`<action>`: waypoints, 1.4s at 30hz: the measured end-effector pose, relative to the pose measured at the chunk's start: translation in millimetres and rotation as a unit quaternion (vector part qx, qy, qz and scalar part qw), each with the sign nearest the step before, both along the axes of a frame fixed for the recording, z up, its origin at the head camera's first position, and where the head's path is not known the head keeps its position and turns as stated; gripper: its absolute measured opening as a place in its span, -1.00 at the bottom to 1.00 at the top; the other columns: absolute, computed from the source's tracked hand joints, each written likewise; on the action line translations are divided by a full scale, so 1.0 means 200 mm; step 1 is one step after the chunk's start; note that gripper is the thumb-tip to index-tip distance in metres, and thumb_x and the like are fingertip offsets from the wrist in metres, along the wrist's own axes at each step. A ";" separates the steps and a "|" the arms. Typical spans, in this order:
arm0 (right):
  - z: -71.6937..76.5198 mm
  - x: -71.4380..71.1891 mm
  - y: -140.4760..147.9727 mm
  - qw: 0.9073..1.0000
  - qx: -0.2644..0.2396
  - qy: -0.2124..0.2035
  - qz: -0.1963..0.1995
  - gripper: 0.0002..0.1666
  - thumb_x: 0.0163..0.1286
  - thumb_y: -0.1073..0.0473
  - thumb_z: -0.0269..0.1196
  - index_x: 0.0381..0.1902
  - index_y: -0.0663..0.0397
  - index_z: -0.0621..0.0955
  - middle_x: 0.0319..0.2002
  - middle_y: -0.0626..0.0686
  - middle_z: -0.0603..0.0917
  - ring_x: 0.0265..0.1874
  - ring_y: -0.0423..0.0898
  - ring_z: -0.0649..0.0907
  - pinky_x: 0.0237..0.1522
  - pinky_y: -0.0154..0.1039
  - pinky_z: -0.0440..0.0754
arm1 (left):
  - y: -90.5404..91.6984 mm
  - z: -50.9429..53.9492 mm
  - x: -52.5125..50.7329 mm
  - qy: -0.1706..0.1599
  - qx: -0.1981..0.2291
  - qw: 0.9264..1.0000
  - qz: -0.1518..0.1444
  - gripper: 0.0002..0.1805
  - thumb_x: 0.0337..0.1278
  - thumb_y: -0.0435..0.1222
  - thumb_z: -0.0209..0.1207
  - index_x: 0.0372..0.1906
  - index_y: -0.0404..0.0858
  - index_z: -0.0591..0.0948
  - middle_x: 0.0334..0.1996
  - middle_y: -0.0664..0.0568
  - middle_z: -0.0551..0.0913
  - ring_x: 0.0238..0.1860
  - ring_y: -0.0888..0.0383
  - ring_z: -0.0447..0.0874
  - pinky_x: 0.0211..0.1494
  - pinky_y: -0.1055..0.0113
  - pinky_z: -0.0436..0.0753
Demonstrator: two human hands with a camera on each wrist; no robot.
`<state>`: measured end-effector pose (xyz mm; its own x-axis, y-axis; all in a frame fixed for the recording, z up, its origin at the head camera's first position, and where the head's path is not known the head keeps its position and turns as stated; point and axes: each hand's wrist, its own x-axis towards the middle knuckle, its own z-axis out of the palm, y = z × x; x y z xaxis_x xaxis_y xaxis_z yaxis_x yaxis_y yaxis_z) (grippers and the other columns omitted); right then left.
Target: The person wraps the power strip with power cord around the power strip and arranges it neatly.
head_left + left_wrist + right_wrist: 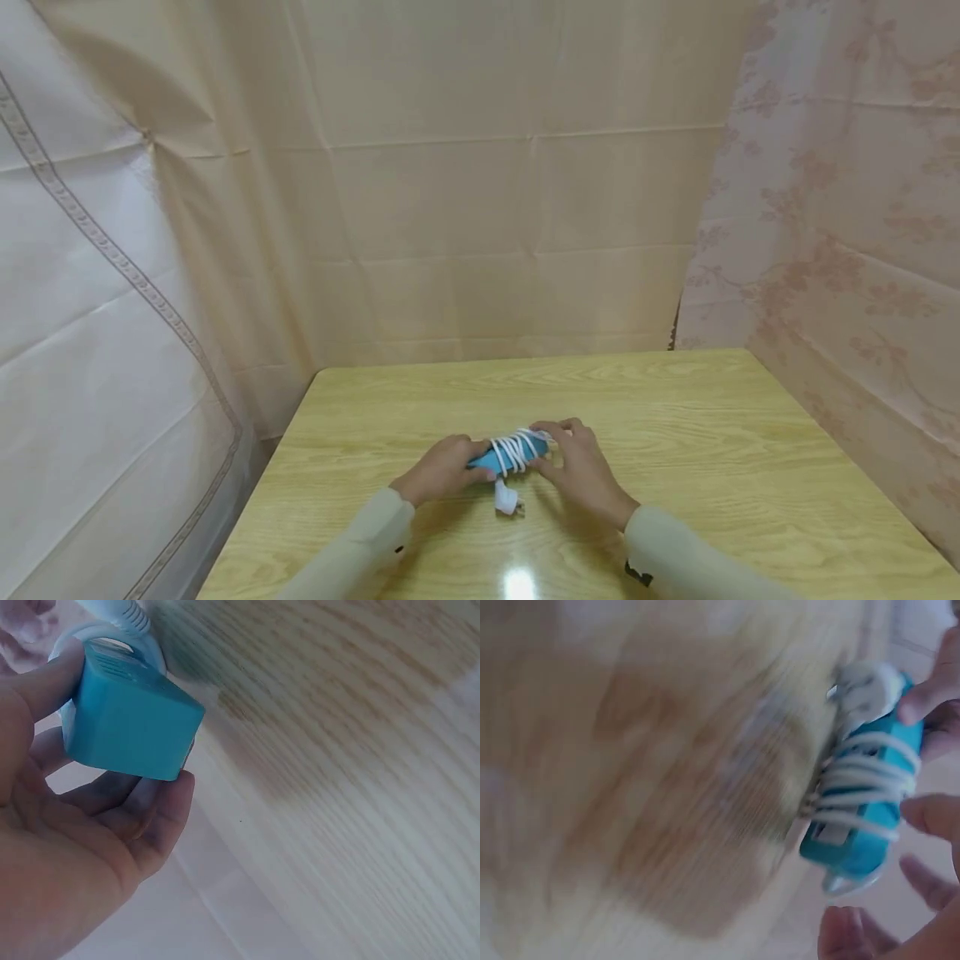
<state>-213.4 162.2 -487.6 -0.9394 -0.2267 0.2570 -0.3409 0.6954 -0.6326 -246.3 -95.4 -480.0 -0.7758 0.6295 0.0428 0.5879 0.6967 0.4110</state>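
Observation:
A blue power strip (487,461) with white cord (512,451) wound several times around its middle is held just above the table. My left hand (447,468) grips one end, thumb on one side and fingers on the other, as the left wrist view shows. A white plug (506,498) with metal pins hangs on the near side by that hand. At the opposite end is my right hand (583,471), its fingers spread around the strip. In the right wrist view one fingertip (922,814) appears to touch the cord, while others stand apart from the strip.
The wood-grain table (360,400) extends around both hands. A beige curtain (480,208) hangs behind it, with a white cloth (82,333) at the left and a flower-patterned cloth (847,233) along the right side.

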 end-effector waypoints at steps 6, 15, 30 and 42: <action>-0.02 -0.04 -0.01 0.989 0.112 0.076 0.057 -0.50 0.25 0.01 0.52 0.12 -0.09 0.65 0.28 0.15 0.58 0.13 0.13 0.47 0.09 0.09 0.51 | 0.02 -0.02 0.01 0.064 -0.039 0.997 0.021 -0.38 0.19 -0.04 0.43 0.24 -0.31 0.63 -0.05 0.00 0.72 -0.18 0.22 0.57 -0.15 0.29 0.53; 0.01 -0.08 -0.03 0.975 0.150 0.114 0.116 -0.54 0.14 -0.01 0.57 -0.16 -0.11 0.52 -0.15 -0.08 0.75 0.04 0.06 0.50 0.08 0.12 0.45 | 0.03 -0.03 0.02 0.152 -0.073 0.984 0.053 -0.41 0.03 -0.02 0.52 0.10 -0.27 0.68 -0.07 0.00 0.72 -0.13 0.12 0.54 -0.06 0.13 0.57; -0.04 -0.07 -0.03 0.960 0.212 0.144 0.109 -0.51 0.16 -0.12 0.56 -0.19 -0.16 0.49 0.00 -0.05 0.68 -0.07 -0.08 0.46 -0.03 -0.03 0.43 | 0.03 -0.06 0.01 0.186 -0.072 0.979 0.040 -0.30 0.01 -0.01 0.52 0.28 -0.14 0.62 0.01 0.02 0.67 -0.03 0.08 0.52 -0.01 0.10 0.57; -0.01 -0.14 -0.01 0.986 0.110 0.059 0.110 -0.55 0.42 -0.22 0.30 0.06 -0.09 0.63 -0.02 -0.14 0.71 -0.17 -0.17 0.46 -0.08 -0.09 0.40 | -0.01 -0.02 -0.01 0.110 -0.057 0.992 0.034 -0.35 0.17 -0.05 0.44 0.33 -0.21 0.58 0.16 -0.06 0.63 0.12 -0.01 0.52 0.08 -0.03 0.54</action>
